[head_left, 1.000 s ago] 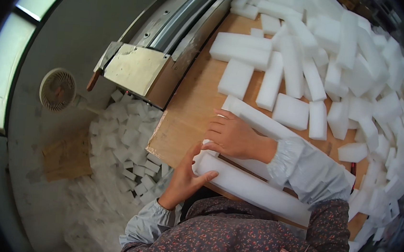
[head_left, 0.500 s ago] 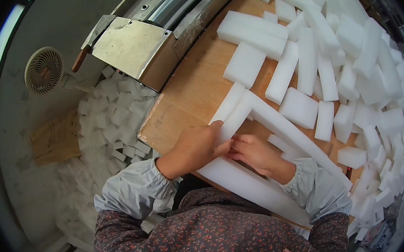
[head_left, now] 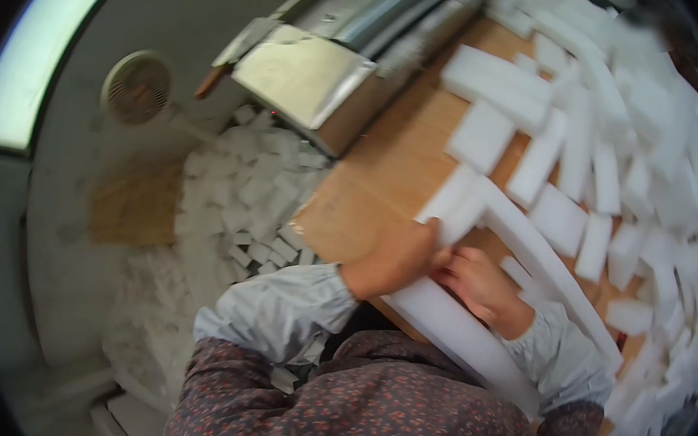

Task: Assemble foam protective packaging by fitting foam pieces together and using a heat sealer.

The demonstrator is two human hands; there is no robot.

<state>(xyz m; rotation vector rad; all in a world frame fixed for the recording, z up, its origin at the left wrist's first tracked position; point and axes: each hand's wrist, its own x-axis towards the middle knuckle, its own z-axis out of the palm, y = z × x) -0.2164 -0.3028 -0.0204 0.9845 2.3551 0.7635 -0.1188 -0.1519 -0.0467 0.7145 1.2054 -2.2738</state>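
Note:
My left hand (head_left: 402, 257) is closed around the near end of a short white foam strip (head_left: 457, 198). Against it, fingertip to fingertip, my right hand (head_left: 482, 286) has its fingers bent together; whatever they pinch is hidden. From the far end of the short strip a long foam strip (head_left: 559, 270) runs off to the right. Another long foam strip (head_left: 471, 345) lies along the table edge beneath my hands, so the pieces outline part of a frame. Inside that outline sits a small foam piece (head_left: 519, 272), partly covered by my right hand.
Foam blocks (head_left: 556, 218) are scattered and heaped across the right of the wooden table (head_left: 369, 174). A metal machine (head_left: 303, 73) with a brown handle stands at the far left. Foam offcuts (head_left: 260, 185) pile up left of the table, near a wall fan (head_left: 138, 87).
The whole view has turned, shifting the table and machine to the right in the picture, with some blur. Both hands stay at the same corner of the foam strips.

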